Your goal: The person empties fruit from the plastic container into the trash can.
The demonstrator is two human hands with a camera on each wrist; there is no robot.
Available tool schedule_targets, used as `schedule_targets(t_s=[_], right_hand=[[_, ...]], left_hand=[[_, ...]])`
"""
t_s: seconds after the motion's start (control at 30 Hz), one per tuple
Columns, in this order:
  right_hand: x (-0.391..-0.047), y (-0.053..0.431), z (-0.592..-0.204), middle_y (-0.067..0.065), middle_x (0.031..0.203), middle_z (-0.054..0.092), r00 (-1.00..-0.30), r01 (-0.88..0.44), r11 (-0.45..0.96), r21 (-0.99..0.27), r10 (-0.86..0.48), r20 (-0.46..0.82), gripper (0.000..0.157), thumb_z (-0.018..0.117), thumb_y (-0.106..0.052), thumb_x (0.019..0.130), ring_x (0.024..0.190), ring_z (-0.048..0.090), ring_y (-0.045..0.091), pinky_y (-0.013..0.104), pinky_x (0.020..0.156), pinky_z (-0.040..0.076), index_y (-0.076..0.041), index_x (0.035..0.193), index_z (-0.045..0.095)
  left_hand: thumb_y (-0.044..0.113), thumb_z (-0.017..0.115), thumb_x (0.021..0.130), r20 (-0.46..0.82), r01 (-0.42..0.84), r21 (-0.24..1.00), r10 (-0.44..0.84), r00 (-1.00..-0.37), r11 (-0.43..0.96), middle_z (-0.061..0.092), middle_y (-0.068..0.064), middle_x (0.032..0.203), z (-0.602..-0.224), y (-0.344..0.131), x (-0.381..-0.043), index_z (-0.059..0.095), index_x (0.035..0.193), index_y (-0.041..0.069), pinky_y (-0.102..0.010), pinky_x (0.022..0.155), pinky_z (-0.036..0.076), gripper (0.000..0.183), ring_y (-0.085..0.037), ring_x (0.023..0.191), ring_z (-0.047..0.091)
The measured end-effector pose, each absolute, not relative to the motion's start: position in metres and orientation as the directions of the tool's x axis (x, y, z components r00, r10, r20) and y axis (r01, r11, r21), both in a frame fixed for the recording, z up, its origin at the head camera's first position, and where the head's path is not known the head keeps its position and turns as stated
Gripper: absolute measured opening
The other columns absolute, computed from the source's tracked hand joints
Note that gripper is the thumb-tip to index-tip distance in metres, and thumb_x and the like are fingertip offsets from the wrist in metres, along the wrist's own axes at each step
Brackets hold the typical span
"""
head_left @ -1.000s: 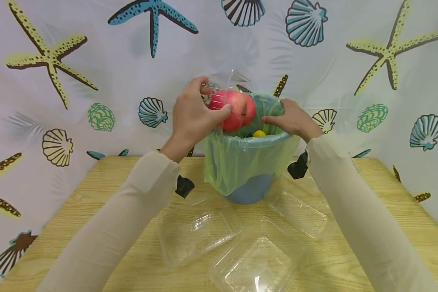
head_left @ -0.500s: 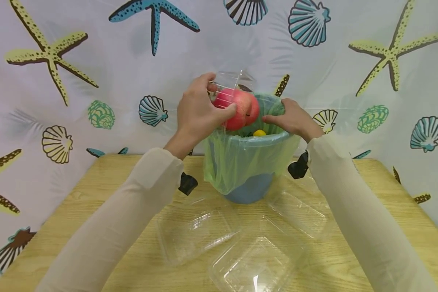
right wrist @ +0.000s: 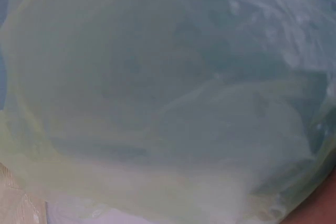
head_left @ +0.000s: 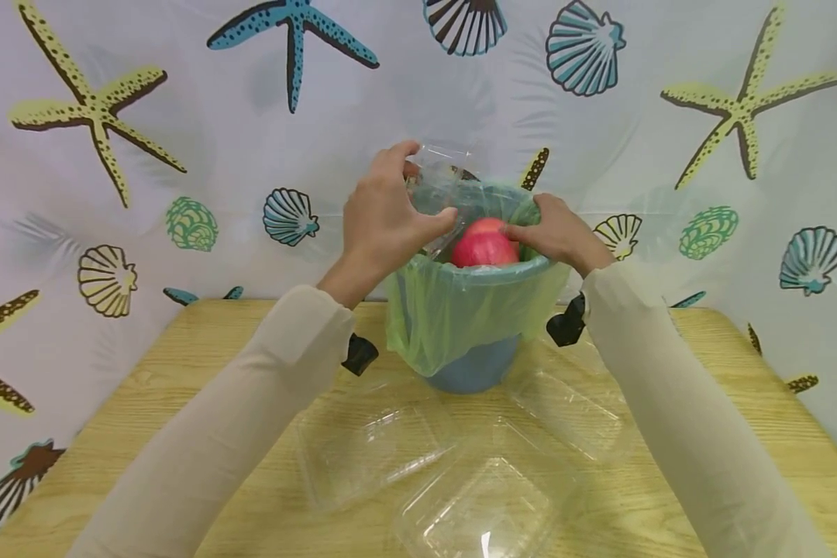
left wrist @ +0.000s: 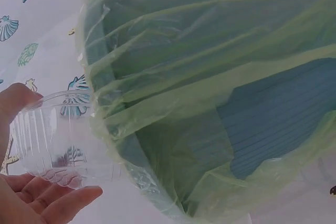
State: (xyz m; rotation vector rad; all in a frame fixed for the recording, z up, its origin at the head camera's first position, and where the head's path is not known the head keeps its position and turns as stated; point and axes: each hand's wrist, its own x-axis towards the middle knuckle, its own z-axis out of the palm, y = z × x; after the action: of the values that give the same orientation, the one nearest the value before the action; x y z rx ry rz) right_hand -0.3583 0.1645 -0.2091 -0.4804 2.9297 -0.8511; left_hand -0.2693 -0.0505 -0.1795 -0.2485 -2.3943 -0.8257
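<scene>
My left hand (head_left: pixel 384 217) grips a clear plastic container (head_left: pixel 441 164), tipped at the left side of a blue bin (head_left: pixel 476 368). In the left wrist view, thumb and fingers pinch the ribbed end of this container (left wrist: pixel 63 140), and no fruit shows in it. A thin yellow-green bag (head_left: pixel 460 314) lines the bin and hangs over its rim. One red fruit like an apple (head_left: pixel 486 245) shows at the bin's mouth. My right hand (head_left: pixel 561 232) holds the bin's right rim, thumb over the inner side. Bag film fills most of the right wrist view.
Clear plastic trays lie on the wooden table (head_left: pixel 202 364): one tray (head_left: pixel 380 449) front left, one (head_left: pixel 491 504) in front, one (head_left: pixel 575 411) at the right. A white curtain (head_left: pixel 230 170) with shells and starfish hangs behind the table.
Red fruit has gone from the left hand's container into the bin, covering the yellow thing seen there before. The left hand moved slightly right; the right hand stayed at the rim.
</scene>
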Motion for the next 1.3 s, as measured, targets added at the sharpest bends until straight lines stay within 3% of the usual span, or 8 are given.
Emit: schedule_targets(t_s=[0.2,0.63,1.1,1.3], right_hand=[[-0.359,0.165,-0.21,0.023,0.154,0.021,-0.949,-0.291,0.784,-0.549,-0.308,0.064,0.084,0.056,-0.043,0.089,0.14,0.025,0.039,0.053,0.114,0.025,0.003,0.149,0.017],[-0.356,0.164,-0.21,0.021,0.159,0.007,-0.955,-0.259,0.808,-0.529,-0.298,0.013,0.09,0.053,-0.048,0.091,0.146,0.011,0.039,0.054,0.117,0.018,0.0,0.152,0.006],[-0.355,0.162,-0.209,0.02,0.159,0.005,-0.954,-0.251,0.813,-0.525,-0.298,-0.005,0.09,0.05,-0.049,0.092,0.146,0.01,0.04,0.056,0.116,0.018,-0.002,0.152,0.004],[-0.354,0.163,-0.208,0.021,0.159,0.005,-0.955,-0.25,0.81,-0.53,-0.297,-0.003,0.09,0.051,-0.049,0.092,0.145,0.011,0.04,0.057,0.115,0.019,-0.001,0.152,0.004]], left_hand=[[0.028,0.076,0.077,0.589,0.376,0.531,-0.012,-0.808,0.759,0.057,-0.012,0.126,-0.181,-0.053,-0.269,0.041,0.14,0.007,-0.037,0.082,0.055,0.075,-0.025,0.099,0.062],[0.027,0.076,0.078,0.561,0.389,0.642,-0.059,-0.826,0.661,0.057,-0.014,0.127,-0.186,-0.068,-0.267,0.037,0.142,0.007,-0.037,0.085,0.054,0.077,-0.026,0.102,0.06],[0.029,0.073,0.083,0.408,0.316,0.856,-0.159,-0.899,0.41,0.053,-0.012,0.127,-0.198,-0.097,-0.271,0.036,0.142,0.009,-0.03,0.077,0.054,0.073,-0.021,0.097,0.056],[0.029,0.07,0.085,0.285,0.254,0.951,-0.18,-0.942,0.178,0.049,-0.014,0.13,-0.197,-0.103,-0.27,0.036,0.142,0.012,-0.025,0.065,0.058,0.069,-0.021,0.103,0.057]])
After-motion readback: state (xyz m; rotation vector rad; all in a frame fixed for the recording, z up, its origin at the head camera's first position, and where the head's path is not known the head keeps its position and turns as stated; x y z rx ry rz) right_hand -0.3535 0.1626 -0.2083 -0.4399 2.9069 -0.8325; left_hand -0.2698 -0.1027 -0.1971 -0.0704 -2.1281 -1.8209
